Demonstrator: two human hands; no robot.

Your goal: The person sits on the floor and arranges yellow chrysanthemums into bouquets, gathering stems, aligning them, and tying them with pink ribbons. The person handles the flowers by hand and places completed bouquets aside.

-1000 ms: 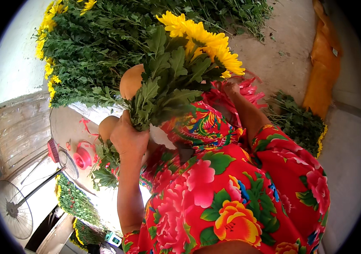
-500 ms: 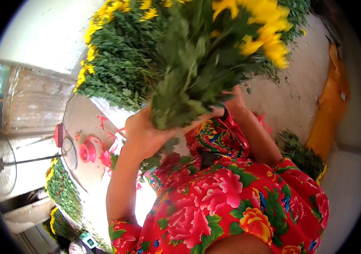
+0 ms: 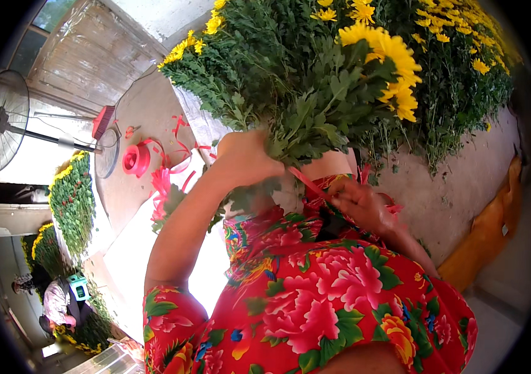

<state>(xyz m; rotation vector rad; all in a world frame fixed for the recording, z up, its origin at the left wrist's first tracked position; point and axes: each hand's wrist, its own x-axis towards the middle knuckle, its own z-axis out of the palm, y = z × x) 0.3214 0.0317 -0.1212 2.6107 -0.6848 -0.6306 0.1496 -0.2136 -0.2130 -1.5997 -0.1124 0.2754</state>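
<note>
My left hand [image 3: 247, 159] is closed around the stems of a bunch of yellow chrysanthemums [image 3: 325, 118], whose blooms point up and to the right. From beside that hand a strip of red ribbon [image 3: 306, 181] runs to my right hand [image 3: 362, 202]. My right fingers pinch the ribbon, below and right of the bunch. The stem ends are partly hidden behind my left hand and forearm.
More yellow chrysanthemums [image 3: 465, 81] lie heaped at the far side. A red ribbon spool [image 3: 136, 161] sits on the floor at left, near a standing fan [image 3: 2, 121]. An orange-brown shape [image 3: 483, 230] lies at right. Another person [image 3: 60, 305] is at lower left among flowers.
My right hand has come down from behind the bunch and now holds the ribbon stretched out. The bunch sits a little lower in view, and the whole view has shifted.
</note>
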